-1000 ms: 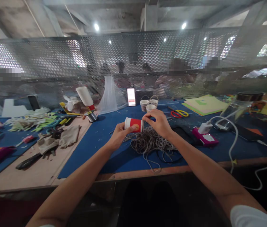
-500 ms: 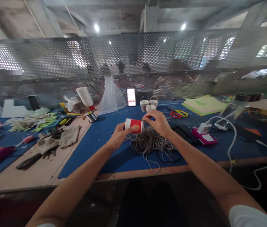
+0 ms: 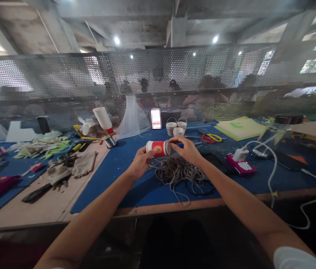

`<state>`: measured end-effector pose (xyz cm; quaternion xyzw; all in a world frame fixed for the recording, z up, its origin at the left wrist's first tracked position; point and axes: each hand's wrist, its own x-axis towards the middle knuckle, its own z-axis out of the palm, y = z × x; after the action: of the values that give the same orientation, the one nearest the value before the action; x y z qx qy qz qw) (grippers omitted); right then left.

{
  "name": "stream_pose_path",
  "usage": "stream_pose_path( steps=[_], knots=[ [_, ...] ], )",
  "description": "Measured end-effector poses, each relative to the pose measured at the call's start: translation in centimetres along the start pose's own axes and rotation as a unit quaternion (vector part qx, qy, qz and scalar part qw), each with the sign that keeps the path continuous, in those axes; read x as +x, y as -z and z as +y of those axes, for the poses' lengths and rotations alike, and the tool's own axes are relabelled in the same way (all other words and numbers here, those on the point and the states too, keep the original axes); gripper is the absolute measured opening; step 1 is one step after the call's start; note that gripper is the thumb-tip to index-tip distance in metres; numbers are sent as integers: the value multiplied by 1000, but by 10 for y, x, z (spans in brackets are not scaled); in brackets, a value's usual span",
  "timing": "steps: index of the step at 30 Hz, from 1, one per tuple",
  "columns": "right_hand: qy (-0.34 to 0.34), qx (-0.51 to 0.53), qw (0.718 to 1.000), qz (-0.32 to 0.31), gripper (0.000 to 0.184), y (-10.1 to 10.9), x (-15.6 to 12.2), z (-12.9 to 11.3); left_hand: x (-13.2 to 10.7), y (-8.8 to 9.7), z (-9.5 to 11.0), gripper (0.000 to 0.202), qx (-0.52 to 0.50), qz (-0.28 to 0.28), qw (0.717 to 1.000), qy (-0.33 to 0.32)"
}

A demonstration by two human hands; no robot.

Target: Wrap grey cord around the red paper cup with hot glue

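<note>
My left hand [image 3: 140, 162] grips a red and white paper cup [image 3: 158, 148] lying sideways above the blue mat [image 3: 124, 160], thumb on its red side. My right hand [image 3: 186, 149] pinches at the cup's right end, fingers closed; what they hold there is too small to make out. Just below both hands lies a tangled heap of grey cord [image 3: 178, 172] on the mat.
Three small white cups [image 3: 177, 127], red-and-yellow scissors [image 3: 211, 138] and coloured paper sheets [image 3: 240, 127] lie behind. A pink charger [image 3: 241, 166] with white cable [image 3: 275, 175] sits right. Gloves [image 3: 75, 167], tools and paper scraps clutter the left. A perforated metal screen [image 3: 158, 82] backs the table; people sit beyond it.
The hands with the cup have lifted slightly and the cup has turned a little; my right fingers have shifted onto its right end. The view has tilted a bit downward.
</note>
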<state>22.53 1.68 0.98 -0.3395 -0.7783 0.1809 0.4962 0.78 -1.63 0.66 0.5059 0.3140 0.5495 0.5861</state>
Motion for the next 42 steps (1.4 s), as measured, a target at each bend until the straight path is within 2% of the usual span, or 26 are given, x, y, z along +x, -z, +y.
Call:
stream_pose_path(
  steps=[8, 16, 28, 33, 38, 42],
  knots=[
    [3, -13, 1000, 24, 12, -4, -2, 6, -3, -4, 3, 32, -22, -9, 999, 37],
    [88, -103, 991, 24, 11, -5, -4, 0, 1, -1, 2, 30, -18, 14, 998, 64],
    [98, -115, 987, 63, 13, -3, -5, -5, 0, 0, -4, 30, 30, -1, 1000, 0],
    [94, -108, 986, 90, 8, -2, -6, -6, 1, -1, -1, 30, 43, 39, 998, -32],
    [89, -104, 989, 58, 7, 2, -9, -9, 6, 4, -3, 37, 32, 80, 994, -72],
    [119, -116, 986, 23, 15, 4, -10, -9, 12, 10, -7, 40, 5, 97, 993, -67]
  ],
)
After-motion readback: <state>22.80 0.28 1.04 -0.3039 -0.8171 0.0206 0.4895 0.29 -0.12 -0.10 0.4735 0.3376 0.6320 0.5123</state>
